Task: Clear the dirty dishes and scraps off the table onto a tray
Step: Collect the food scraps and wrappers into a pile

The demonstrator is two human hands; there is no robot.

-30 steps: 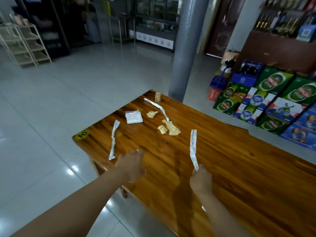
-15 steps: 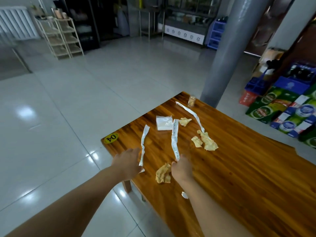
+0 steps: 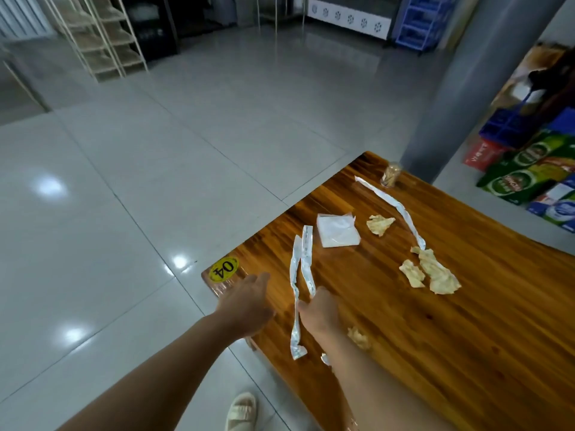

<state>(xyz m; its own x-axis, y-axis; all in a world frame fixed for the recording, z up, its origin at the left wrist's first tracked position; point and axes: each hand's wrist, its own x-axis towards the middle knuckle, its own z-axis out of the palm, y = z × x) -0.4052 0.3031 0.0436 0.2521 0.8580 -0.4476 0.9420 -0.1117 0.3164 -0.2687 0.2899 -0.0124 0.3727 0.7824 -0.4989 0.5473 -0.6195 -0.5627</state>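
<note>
Wooden tabletop (image 3: 435, 321) with scraps on it, seen from above. Right hand (image 3: 317, 312) pinches a white paper wrapper strip (image 3: 306, 262) at its near end, strip standing up and away from the hand; print on it too small to read. Second white wrapper strip (image 3: 295, 300) lies just left of it, running from beside the napkin pack down to the near table edge, touching or crossing the right hand's fingers, can't tell which. Left hand (image 3: 245, 303) hovers over the near-left corner, fingers straight and spread, holding nothing. Yellow oval sticker (image 3: 223, 269) on that corner reads "04", upside down from this view. Clear-wrapped pack of white napkins (image 3: 337, 230) sits far of the strips. Third long wrapper strip (image 3: 395, 209) curves across the far part of the tabletop, its far end near a small clear toothpick jar (image 3: 391, 174). Crumpled tan tissue wads: one (image 3: 379, 223) right of the napkin pack, two (image 3: 435, 272) together at the near end of the long strip, one (image 3: 359, 337) just right of the right wrist. Right background: stacked green beer cartons (image 3: 522, 175), logo text blurred, plus blue crates (image 3: 510, 126). Grey pillar (image 3: 466, 88) behind the table, wire shelf rack (image 3: 105, 35) far left, glossy tile floor (image 3: 124, 197), a sandalled foot (image 3: 241, 412) at the bottom.
</note>
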